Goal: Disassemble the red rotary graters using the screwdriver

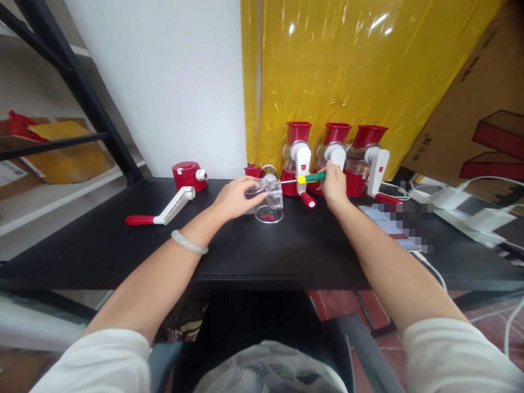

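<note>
Nearest: wearer's printed shirt, below the bench edge. Clear housing is mid-bench between the hands, tilted; can't tell if it's raised or resting. Left hand: fingers clamped on the housing. Right hand: fingers wrapped round the screwdriver handle, shank pointing left to the housing's opening; tip contact unclear. Behind: small drum. Left: red base, loose crank just in front of it. Right rear: three upright grinders, cranks fitted. Further right: phone, power strip. Progress, my read: three units look complete; housing, base and crank are separate, so joining those is left.
</note>
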`<state>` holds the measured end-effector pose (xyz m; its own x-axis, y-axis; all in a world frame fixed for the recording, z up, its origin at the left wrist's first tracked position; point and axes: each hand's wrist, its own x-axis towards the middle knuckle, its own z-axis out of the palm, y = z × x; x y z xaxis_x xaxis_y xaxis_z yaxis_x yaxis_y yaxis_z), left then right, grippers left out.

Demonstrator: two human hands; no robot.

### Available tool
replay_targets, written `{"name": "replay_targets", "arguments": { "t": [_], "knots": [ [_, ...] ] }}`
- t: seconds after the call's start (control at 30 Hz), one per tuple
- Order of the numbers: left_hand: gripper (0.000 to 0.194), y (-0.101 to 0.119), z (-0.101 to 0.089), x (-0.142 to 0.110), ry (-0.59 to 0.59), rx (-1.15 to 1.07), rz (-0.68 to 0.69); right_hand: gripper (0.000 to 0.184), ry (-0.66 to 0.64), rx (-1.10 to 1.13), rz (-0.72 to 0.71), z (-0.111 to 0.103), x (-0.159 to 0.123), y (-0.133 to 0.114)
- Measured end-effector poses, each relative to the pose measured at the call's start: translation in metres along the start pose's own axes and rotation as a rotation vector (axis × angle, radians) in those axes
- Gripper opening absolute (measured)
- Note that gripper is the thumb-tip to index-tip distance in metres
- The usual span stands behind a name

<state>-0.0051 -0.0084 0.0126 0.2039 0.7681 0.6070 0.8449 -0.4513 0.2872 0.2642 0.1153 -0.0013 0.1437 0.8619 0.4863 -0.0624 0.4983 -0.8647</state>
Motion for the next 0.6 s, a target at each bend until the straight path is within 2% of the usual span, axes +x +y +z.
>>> {"name": "replay_targets", "arguments": {
  "t": [0.1,0.2,0.3,0.43,0.6],
  "knots": [
    [0.037,-0.0009,0.0004,0.0003,0.005,0.005,0.002,0.031,0.085,-0.018,0.063,0.001,-0.0004,-0.0016],
    [0.036,-0.0015,0.0007,0.0006,0.011,0.006,0.008,0.018,0.071,0.049,0.09,0.0026,-0.0011,-0.003],
    [0.038,-0.0016,0.0008,0.0006,0.005,0.01,0.005,0.013,0.053,0.137,0.096,0.0036,-0.0012,-0.0028],
    [0.037,-0.0006,0.0005,0.0007,0.0,0.016,0.002,0.024,0.031,0.184,0.09,0.0047,-0.0015,-0.0025],
    [0.038,-0.0007,0.0006,0.0008,0.001,0.012,-0.004,0.052,0.052,0.015,0.059,0.0038,-0.0028,-0.0028]
  ]
}}
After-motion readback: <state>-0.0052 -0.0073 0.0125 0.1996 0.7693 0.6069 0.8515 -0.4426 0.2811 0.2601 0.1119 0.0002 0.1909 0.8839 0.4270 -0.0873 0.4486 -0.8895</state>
